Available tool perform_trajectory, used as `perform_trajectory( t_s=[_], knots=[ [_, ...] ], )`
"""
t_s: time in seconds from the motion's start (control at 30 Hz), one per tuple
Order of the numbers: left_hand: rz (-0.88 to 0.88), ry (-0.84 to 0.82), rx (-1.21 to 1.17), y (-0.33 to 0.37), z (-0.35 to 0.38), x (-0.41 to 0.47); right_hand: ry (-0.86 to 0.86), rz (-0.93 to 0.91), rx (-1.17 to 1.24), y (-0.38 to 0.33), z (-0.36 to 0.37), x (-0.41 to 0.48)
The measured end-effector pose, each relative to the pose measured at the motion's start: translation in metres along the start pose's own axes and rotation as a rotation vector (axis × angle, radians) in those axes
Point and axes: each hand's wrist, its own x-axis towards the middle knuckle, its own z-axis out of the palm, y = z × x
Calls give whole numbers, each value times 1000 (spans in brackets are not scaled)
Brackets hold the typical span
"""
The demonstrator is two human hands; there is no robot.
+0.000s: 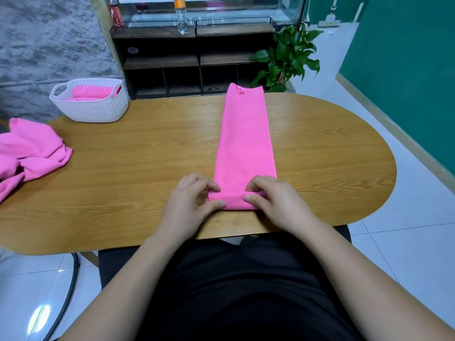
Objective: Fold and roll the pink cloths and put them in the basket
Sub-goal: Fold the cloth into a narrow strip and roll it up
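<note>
Left hand [189, 204], right hand [277, 200] on pink cloth [243, 139], corners hidden

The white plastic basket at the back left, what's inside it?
Rolled pink cloths lie inside the white perforated plastic basket; at least two show. Its wall hides anything lower down.

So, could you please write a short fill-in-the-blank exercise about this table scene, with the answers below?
1. The basket is ____ in colour.
2. The left hand and the right hand pinch the ____ end of the folded cloth.
3. The loose cloth pile lies on the ____ side of the table.
Missing words: white; near; left.
</note>
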Motion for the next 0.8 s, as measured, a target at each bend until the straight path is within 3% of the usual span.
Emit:
perform_trajectory(
  t_s=[0.23,0.4,0.57,0.8],
  knots=[
    [5,-100,51,-5,9,2,92,70,23,7,11,9],
    [-82,-143,9,-4,9,9,210,-29,-183,3,8,5],
    [-164,-130,-69,-4,8,11,73,-67,-258,4,2,4],
    [-213,-133,-54,2,10,9,-36,-61,-13,13,-7,11]
  ],
)
